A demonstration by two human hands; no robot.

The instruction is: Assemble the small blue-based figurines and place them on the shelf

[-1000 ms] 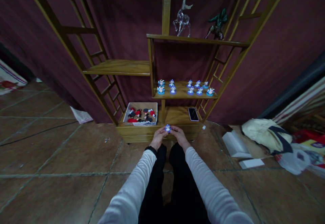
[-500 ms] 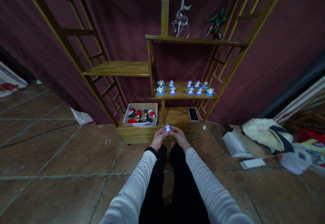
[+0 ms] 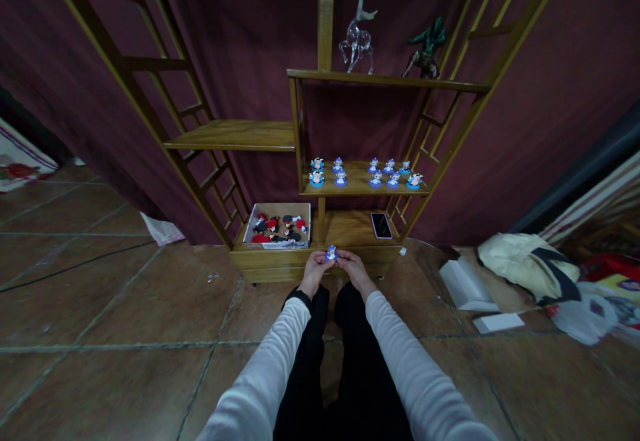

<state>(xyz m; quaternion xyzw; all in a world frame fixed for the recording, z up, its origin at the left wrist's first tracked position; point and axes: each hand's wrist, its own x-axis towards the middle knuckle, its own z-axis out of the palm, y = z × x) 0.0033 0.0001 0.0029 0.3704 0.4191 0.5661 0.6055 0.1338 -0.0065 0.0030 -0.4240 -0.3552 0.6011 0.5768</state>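
Note:
A small purple-and-white figurine (image 3: 331,253) is held upright between my two hands, just in front of the cabinet's lower edge. My left hand (image 3: 315,271) pinches its left side with the fingertips. From the other side, my right hand (image 3: 353,267) grips it the same way. Several similar figurines (image 3: 341,179) stand in two rows on the wooden shelf (image 3: 357,189) above, some on purple bases and some on blue ones. To the left of my hands is a cardboard box (image 3: 255,211) holding several red and black figures (image 3: 273,225).
A phone (image 3: 381,225) lies on the lower board at right. Higher up stand a clear deer ornament (image 3: 357,44) and a dark green statue (image 3: 425,51). White boxes (image 3: 467,286), a cream bag (image 3: 525,264) and plastic bags (image 3: 585,314) lie on the floor at right.
The figurine has turned slightly in my fingers, and my hands have barely shifted. Everything on the shelves stays where it was.

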